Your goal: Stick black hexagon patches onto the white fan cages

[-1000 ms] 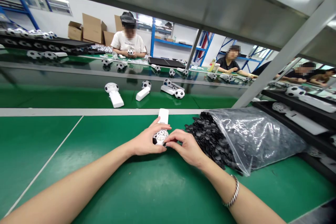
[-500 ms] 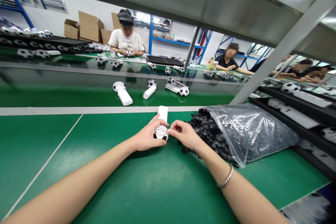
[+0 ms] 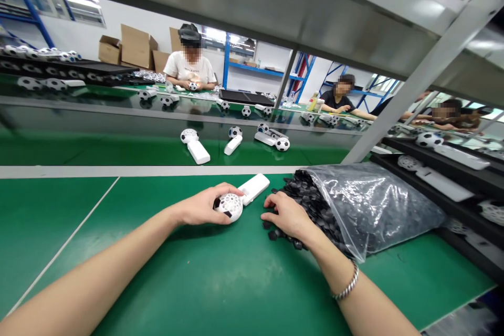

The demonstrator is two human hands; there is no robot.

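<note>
My left hand (image 3: 207,206) grips the round head of a white soccer-ball handheld fan (image 3: 232,207), thumb in front and fingers behind. Its grille is openwork, with a few black patches on the side. The white handle points away to the upper right, over the green tabletop. My right hand (image 3: 287,215), wearing a bracelet, is at the edge of a heap of small black pieces (image 3: 305,194). Its fingers are bent and apart, with nothing visible between them. The heap spills from the mouth of a clear plastic bag (image 3: 378,205).
Beyond the pale table edge (image 3: 137,171), several soccer-ball fans (image 3: 199,151) lie on a green belt. Black trays (image 3: 441,178) holding more fans are stacked at right. A slanted metal post (image 3: 401,84) and an overhead shelf frame the view. Several people sit across the line.
My left hand has shifted left with the fan, whose handle has swung to the upper right. My right hand has left the fan's head and moved to the black pieces, its fingers opening.
</note>
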